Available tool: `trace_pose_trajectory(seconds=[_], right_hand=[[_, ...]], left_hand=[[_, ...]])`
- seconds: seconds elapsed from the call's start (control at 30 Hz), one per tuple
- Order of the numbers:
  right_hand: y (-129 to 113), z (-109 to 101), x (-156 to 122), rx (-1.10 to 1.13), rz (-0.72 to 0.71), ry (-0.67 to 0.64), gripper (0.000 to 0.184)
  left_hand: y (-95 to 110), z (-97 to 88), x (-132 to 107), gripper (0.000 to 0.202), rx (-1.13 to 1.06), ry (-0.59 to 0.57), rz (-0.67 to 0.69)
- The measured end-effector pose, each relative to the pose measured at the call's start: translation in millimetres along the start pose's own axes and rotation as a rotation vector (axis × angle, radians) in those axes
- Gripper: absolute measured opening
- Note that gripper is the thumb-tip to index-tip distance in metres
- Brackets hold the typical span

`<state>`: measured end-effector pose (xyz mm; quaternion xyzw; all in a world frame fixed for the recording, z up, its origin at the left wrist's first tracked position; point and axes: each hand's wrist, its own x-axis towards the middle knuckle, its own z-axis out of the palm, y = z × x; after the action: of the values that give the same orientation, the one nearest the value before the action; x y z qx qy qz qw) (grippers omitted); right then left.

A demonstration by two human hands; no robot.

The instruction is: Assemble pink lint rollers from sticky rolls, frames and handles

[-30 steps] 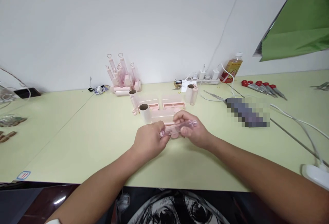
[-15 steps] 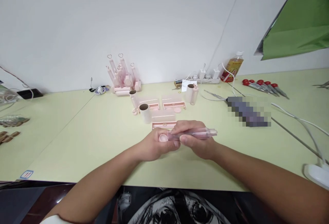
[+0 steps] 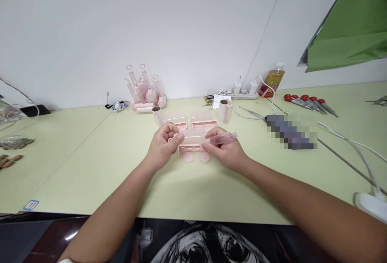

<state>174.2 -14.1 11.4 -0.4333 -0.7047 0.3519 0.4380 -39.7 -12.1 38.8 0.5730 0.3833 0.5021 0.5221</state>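
My right hand (image 3: 228, 150) holds a translucent pink tube (image 3: 223, 138) between thumb and fingers, its narrow end pointing right. With fingers curled and thumb pressed in, my left hand (image 3: 163, 147) is closed; a bit of pale pink shows at the fingertips, too small to name. Between the hands stands an open pink box (image 3: 192, 149) with a clear raised lid (image 3: 193, 136). Two round pink discs, a left one (image 3: 188, 157) and a right one (image 3: 204, 157), lie just in front of this box.
Behind are two more open pink boxes, one at right (image 3: 204, 124), and a cardboard-cored roll (image 3: 223, 112). Several heart-topped pink tubes (image 3: 145, 88) stand near the wall. Rightward lie tweezers (image 3: 252, 112), a blurred-out dark object (image 3: 290, 132), red-capped tools (image 3: 311, 104), a bottle (image 3: 273, 79) and cables.
My hands have moved apart and forward to the near box. The tube has left my left hand and stays in the right. Two pink discs now show in front of the box.
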Motion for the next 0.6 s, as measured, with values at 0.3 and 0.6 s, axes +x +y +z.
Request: trace_pose_trajectory(seconds=[0.3, 0.6], right_hand=[[-7, 12, -11, -0.285, -0.117, -0.511, 0.024], [-3, 13, -9, -0.239, -0.108, -0.484, 0.029]], left_hand=[[0, -4.7, -3, 0.023, 0.284, -0.155, 0.13], [0, -10.8, -3, 0.029, 0.337, -0.273, 0.048]])
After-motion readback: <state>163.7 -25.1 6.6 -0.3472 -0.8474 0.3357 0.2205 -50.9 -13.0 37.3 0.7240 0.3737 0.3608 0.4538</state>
